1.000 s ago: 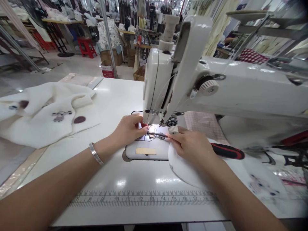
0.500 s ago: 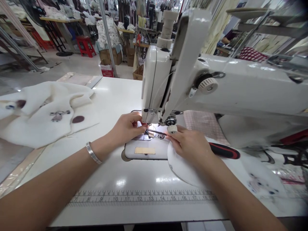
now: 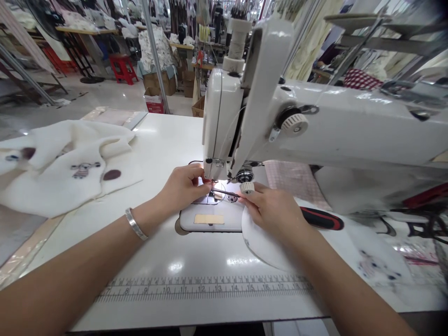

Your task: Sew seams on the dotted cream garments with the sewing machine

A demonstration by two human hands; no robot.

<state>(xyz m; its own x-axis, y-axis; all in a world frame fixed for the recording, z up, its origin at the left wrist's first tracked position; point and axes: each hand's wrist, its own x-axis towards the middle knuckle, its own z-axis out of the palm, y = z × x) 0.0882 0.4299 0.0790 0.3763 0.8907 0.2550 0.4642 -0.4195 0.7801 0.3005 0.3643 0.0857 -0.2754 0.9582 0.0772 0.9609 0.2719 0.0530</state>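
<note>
My left hand reaches in from the left to the lit needle area under the sewing machine head. Its thumb and fingertips are pinched together there; what is between them is hidden. My right hand is closed on the dark shaft of a screwdriver, whose tip lies at the left fingertips. The screwdriver's black and red handle sticks out behind the right hand. Below the needle area sits the metal plate of the machine bed. A round white fabric piece lies partly under the right hand.
Cream fabric with bear patches is heaped on the left of the white table. Pink checked cloth lies beneath the machine arm. A printed ruler runs along the front. Another printed white piece lies at right.
The view has shifted slightly, so the machine appears a little further left. Both hands and the screwdriver keep nearly the same position at the needle area.
</note>
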